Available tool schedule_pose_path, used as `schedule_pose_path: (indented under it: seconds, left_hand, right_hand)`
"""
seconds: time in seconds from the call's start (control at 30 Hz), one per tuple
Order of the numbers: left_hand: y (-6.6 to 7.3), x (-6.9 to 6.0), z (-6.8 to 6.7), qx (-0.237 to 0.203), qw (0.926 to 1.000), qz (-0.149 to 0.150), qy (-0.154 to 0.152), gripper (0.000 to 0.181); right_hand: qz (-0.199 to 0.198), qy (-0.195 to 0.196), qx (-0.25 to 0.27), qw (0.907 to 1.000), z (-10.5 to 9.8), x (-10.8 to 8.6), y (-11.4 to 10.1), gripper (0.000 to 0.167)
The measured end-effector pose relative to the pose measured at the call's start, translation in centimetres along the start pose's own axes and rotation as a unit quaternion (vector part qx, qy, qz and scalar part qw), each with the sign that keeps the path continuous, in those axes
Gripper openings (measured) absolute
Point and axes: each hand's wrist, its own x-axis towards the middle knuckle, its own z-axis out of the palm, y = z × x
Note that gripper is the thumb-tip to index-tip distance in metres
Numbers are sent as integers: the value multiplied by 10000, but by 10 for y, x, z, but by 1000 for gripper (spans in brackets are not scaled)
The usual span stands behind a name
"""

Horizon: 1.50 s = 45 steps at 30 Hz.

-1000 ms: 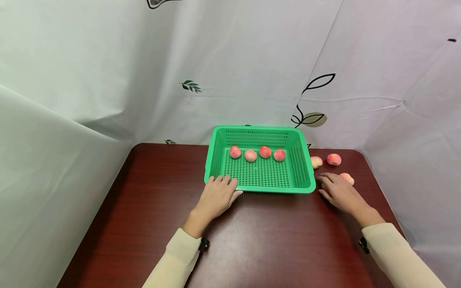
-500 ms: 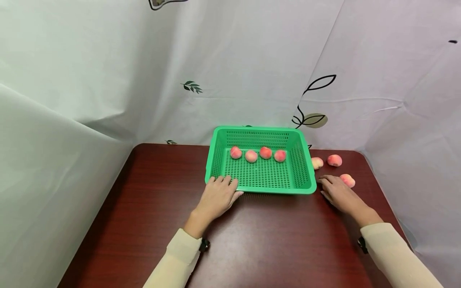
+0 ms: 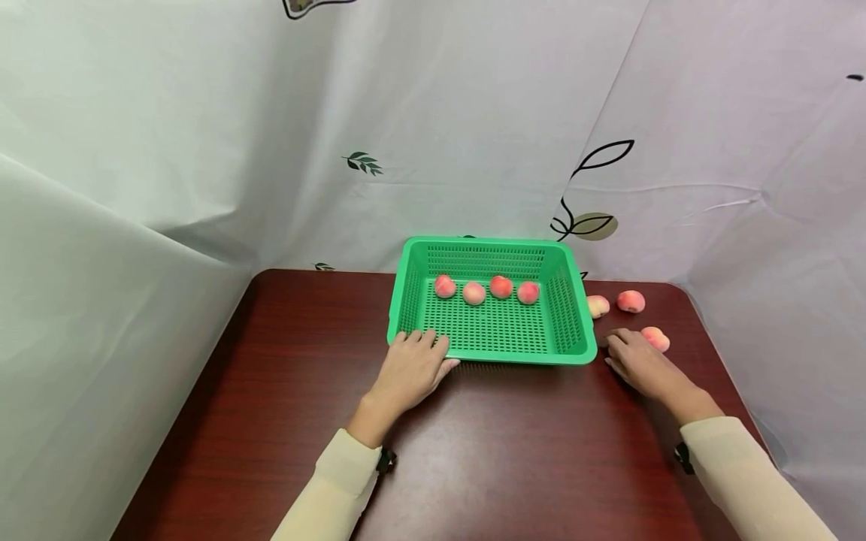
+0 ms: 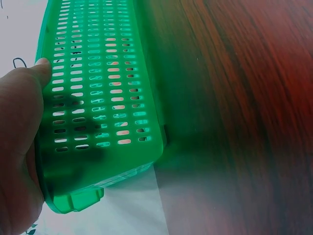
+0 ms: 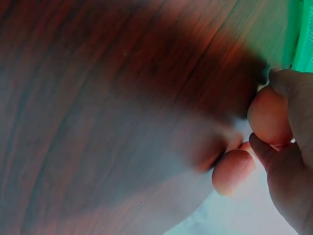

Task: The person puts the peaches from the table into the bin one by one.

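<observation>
A green plastic basket [image 3: 487, 355] stands at the back of the table, with several peaches [image 3: 474, 293] in a loose row inside it. My left hand [image 3: 409, 372] grips its near rim toward the left corner, fingers over the edge. In the left wrist view the thumb [image 4: 43, 68] lies against the rim. To the right of the basket my right hand [image 3: 639, 366] is low at the table. The right wrist view shows a peach [image 5: 270, 117] held between its thumb and a finger; from the head this peach is hidden under the hand.
Three more peaches lie right of the basket: a pale one [image 3: 598, 306] by its side, a redder one [image 3: 631, 301] farther back, and another [image 3: 655, 338] just beyond my right hand. A pale patterned curtain [image 3: 473, 135] borders the dark red table [image 3: 514, 451].
The fingers of my right hand have drawn in slightly, and the peach beside it shows more fully. My left hand and the basket keep their places; the head view has shifted a little.
</observation>
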Motion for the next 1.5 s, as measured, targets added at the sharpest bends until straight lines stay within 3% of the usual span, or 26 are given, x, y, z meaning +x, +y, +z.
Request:
schedule_pose_path:
  seconds: [0.3,0.67,0.8,0.97,1.1,1.2,1.5]
  left_hand:
    - [-1,0,-2,-30,10000,5,40,40]
    - [1,0,-3,-116,9999,-43,-102,40]
    - [2,0,-3,-56,9999,-58,-125,40]
    - [2,0,-4,-93,9998,-77,-169,41]
    - [2,1,-4,-105,9999,-73,-89,41]
    - [2,1,-4,-96,9999,-62,-69,41]
    - [2,0,-4,-93,9998,-105,-163,40]
  right_hand:
    - [-126,108,-17,9999,-12,7,-3,37]
    - [20,335,32,9994,-39,28,1,40]
    - [371,282,94,9989,-53,37,3,40]
    - [925,-85,171,9955,-68,48,3,32]
    - [1147,-209,255,9928,-76,58,2,29]
    - [1101,-104,279,9935,-80,65,1,29]
    - [476,510,458,9965,-89,100,-7,33]
